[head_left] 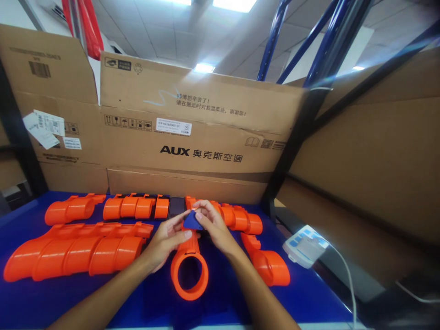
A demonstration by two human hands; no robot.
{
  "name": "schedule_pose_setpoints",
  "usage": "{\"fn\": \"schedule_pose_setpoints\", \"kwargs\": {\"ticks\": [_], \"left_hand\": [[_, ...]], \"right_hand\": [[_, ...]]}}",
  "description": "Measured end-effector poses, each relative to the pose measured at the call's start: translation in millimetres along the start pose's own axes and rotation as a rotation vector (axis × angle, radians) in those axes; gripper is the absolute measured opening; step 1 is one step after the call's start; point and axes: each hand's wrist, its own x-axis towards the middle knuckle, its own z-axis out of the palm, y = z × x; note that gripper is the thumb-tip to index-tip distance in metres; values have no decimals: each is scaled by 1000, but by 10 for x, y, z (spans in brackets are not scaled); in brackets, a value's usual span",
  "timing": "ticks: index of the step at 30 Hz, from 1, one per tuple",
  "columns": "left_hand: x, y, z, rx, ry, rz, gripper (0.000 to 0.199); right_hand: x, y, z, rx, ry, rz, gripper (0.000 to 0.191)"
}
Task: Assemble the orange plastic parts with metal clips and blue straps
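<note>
Near the middle of the blue table, both hands meet at a small blue triangular piece (193, 221). My left hand (168, 239) holds its left side, with the thumb stretched below it. My right hand (211, 223) pinches its right side between thumb and fingers. Just under the hands lies an orange part with a round ring (189, 277) at its near end; its far end is partly hidden by the hands and the blue piece.
Rows of curved orange parts lie at the left (82, 254), back left (129, 207) and back right (242, 219), with another orange part (271, 266) at the right. A cardboard wall (137, 151) stands behind. A white power strip (305, 246) with a cable sits beyond the right edge.
</note>
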Motion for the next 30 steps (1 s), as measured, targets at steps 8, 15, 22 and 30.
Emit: {"fn": "schedule_pose_setpoints", "kwargs": {"ticks": [8,15,22,30], "left_hand": [[56,-62,-92,101,107,9,49],[84,-42,-97,53,117,26,48],[88,0,-200,-175,256,30,54],[57,-10,-185,-178,295,56,56]], "right_hand": [[-1,59,84,-110,10,-32,37],[-8,34,84,-209,-28,-72,27],[-34,-66,-18,-1010,-65,-171,31],[-135,-63,84,-1174,-409,-155,25]]}}
